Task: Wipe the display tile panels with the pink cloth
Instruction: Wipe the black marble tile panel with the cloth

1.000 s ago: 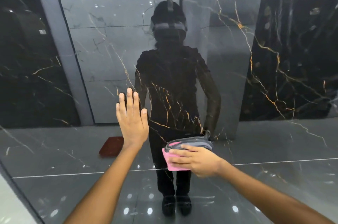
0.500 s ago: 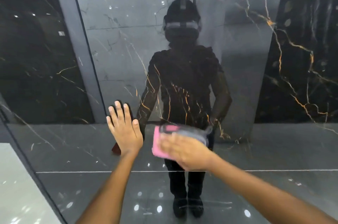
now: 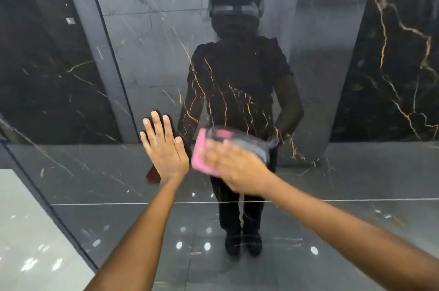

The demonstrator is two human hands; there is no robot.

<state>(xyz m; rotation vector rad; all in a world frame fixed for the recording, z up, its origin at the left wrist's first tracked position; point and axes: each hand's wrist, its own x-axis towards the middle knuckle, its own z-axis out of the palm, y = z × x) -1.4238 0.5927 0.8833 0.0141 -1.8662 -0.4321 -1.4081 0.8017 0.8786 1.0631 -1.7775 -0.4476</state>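
Both hands (flat): left hand [image 3: 164,152] on tile panel [image 3: 71,167], right hand [image 3: 235,167] on pink cloth [image 3: 202,155].

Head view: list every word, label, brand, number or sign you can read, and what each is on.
None can be read.
Small pale tag reflected in the tile panel, upper left: too small to tell whether it carries print.
Pink cloth under the right hand: blurred, no print shows.

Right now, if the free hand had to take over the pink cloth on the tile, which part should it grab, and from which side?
Probably the exposed pink edge of the folded pink-and-grey cloth, approached from the left. The right hand covers the cloth's middle and lower right, pressing it against the glossy dark veined tile panel. The open left hand lies flat on the panel just beside that edge. Motion blur hides the folds.
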